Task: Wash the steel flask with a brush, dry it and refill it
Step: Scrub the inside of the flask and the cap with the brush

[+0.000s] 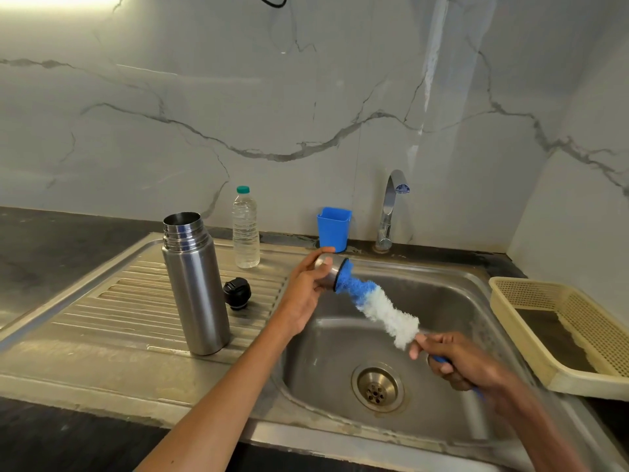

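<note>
- The left hand (308, 287), at the frame's centre, curls its fingers round a small steel cup lid (329, 271) held over the sink basin (452, 301), open side facing right.
- The right hand (459, 364), lower right, grips the blue handle of a bottle brush (377, 306); its blue tip is pushed into the cup lid, and the white bristles run down to the hand.
- The steel flask (195, 287) stands upright and uncapped on the ribbed draining board (102, 315), left of centre, apart from both hands.
- A black stopper (237, 292) lies on the board just right of the flask.
- Behind it stands a clear plastic water bottle (245, 229) with a green cap.
- A blue plastic cup (334, 229) sits by the wall, left of the chrome tap (389, 212).
- A cream plastic basket (578, 338) lies at the right edge.
</note>
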